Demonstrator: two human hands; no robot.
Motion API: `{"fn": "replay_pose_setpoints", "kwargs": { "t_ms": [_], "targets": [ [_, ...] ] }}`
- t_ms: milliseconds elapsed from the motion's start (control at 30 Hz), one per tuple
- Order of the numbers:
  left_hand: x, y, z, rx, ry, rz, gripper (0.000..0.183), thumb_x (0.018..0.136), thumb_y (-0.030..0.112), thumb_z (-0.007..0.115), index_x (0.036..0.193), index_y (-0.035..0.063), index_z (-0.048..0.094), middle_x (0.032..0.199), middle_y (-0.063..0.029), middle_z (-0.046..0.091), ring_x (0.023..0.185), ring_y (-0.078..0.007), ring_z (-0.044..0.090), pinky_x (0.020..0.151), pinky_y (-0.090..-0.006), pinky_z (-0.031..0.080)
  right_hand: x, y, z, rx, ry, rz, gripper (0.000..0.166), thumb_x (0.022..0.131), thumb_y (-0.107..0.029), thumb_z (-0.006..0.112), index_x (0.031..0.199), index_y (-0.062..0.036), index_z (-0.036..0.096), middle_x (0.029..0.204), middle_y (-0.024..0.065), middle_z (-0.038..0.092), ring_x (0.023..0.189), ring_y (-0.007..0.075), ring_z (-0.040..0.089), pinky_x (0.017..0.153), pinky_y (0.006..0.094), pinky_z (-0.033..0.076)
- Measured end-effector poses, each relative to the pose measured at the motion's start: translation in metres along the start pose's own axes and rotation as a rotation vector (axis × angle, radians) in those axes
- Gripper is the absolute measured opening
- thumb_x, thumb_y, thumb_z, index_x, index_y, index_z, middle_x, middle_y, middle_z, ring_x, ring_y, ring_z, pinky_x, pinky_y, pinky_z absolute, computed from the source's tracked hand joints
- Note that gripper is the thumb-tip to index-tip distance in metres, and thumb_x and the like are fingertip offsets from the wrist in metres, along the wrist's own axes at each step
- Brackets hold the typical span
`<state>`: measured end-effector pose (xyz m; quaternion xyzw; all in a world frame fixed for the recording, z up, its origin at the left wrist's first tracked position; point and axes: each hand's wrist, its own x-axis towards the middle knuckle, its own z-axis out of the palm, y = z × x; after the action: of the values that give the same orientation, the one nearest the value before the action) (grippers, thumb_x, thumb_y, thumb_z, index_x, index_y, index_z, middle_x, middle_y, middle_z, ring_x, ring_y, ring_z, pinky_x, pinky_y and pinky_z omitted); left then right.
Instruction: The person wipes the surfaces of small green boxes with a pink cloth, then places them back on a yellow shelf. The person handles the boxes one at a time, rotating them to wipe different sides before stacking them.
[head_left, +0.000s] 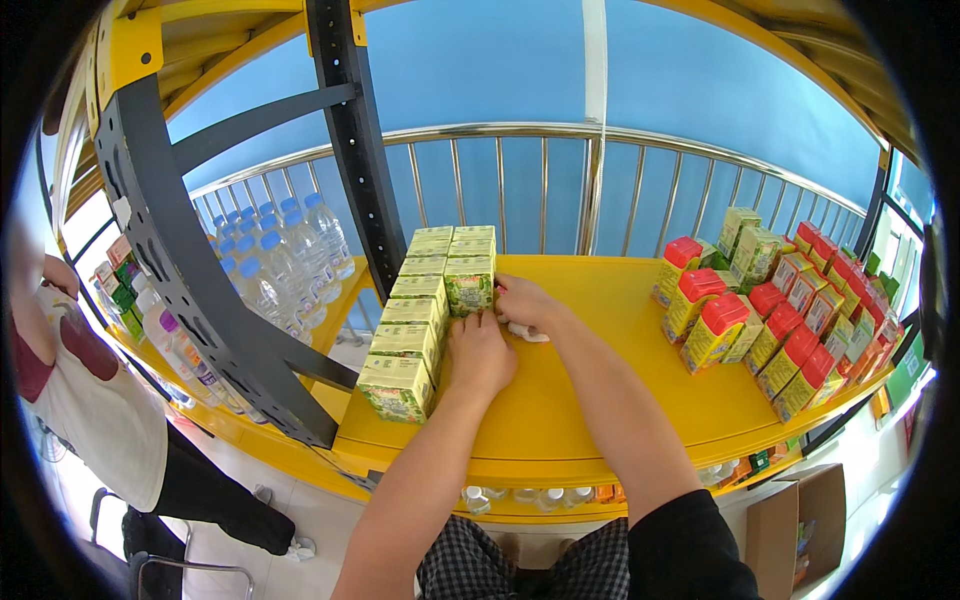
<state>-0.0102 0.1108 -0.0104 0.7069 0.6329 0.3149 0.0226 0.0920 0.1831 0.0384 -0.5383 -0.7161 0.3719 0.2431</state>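
Green drink cartons (397, 382) stand in a row at the left end of the yellow metal shelf (570, 390), with a shorter second row (469, 285) beside it on the right. My left hand (480, 349) is at the near face of the front carton of that second row, its fingertips close to the carton's lower edge. My right hand (525, 304) is at the right side of the same carton, its fingers curled and partly hidden. A small crumpled white thing (529, 332) lies beneath my right hand.
Red-topped yellow cartons (712, 330) and other cartons stand at the right. Water bottles (277, 262) stand beyond the dark shelf post (217, 270) at the left. A metal railing (517, 132) runs behind. A person (97, 405) stands at far left. An open cardboard box (772, 525) is at lower right.
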Motion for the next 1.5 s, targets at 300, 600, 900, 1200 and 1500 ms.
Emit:
{"fn": "replay_pose_setpoints", "kwargs": {
  "t_ms": [300, 600, 900, 1200, 1500],
  "targets": [
    [0.001, -0.002, 0.002, -0.001, -0.031, -0.005, 0.041, 0.077, 0.008, 0.056, 0.116, -0.0031, 0.051, 0.117, -0.0211, 0.051, 0.109, -0.0387, 0.044, 0.092, -0.0502, 0.038, 0.035, 0.021, 0.006, 0.016, 0.249, 0.005, 0.046, 0.082, -0.005, 0.046, 0.127, -0.0048, 0.044, 0.091, 0.02, 0.064, 0.077, 0.0316, 0.062, 0.057, 0.0402, 0.048],
    [-0.002, 0.003, 0.001, 0.003, -0.007, -0.021, 0.039, 0.076, 0.008, 0.056, 0.113, -0.0053, 0.051, 0.114, -0.0231, 0.052, 0.107, -0.0414, 0.045, 0.094, -0.0494, 0.037, 0.048, 0.014, -0.007, 0.162, 0.031, 0.092, 0.066, 0.082, -0.004, 0.044, 0.145, -0.0145, 0.027, 0.095, 0.0185, 0.065, 0.073, 0.0302, 0.064, 0.056, 0.0413, 0.049],
    [-0.001, 0.002, 0.003, 0.002, -0.004, -0.019, 0.037, 0.077, 0.009, 0.056, 0.111, -0.0042, 0.052, 0.114, -0.0228, 0.051, 0.107, -0.0412, 0.044, 0.093, -0.0502, 0.037, 0.042, 0.013, -0.003, -0.031, 0.083, 0.016, 0.062, 0.08, -0.007, 0.05, 0.14, -0.0112, 0.032, 0.095, 0.0209, 0.065, 0.084, 0.0349, 0.063, 0.066, 0.0424, 0.05],
    [0.003, -0.002, 0.003, 0.001, -0.012, -0.048, 0.044, 0.077, 0.017, 0.062, 0.114, -0.004, 0.051, 0.115, -0.0233, 0.05, 0.109, -0.0406, 0.044, 0.094, -0.0514, 0.036, -0.006, 0.027, 0.018, -0.287, 0.355, -0.287, 0.037, 0.083, -0.019, 0.051, 0.117, -0.0057, 0.053, 0.099, 0.0215, 0.063, 0.092, 0.0386, 0.059, 0.08, 0.046, 0.048],
    [0.003, -0.001, 0.003, 0.022, 0.005, -0.03, 0.045, 0.076, 0.016, 0.063, 0.114, -0.0039, 0.05, 0.113, -0.0228, 0.051, 0.106, -0.0394, 0.045, 0.093, -0.0506, 0.037, -0.016, 0.03, 0.029, -0.372, 0.365, -0.3, 0.028, 0.087, -0.02, 0.048, 0.11, -0.008, 0.056, 0.097, 0.0206, 0.061, 0.091, 0.0383, 0.059, 0.081, 0.0459, 0.048]
  ]
}}
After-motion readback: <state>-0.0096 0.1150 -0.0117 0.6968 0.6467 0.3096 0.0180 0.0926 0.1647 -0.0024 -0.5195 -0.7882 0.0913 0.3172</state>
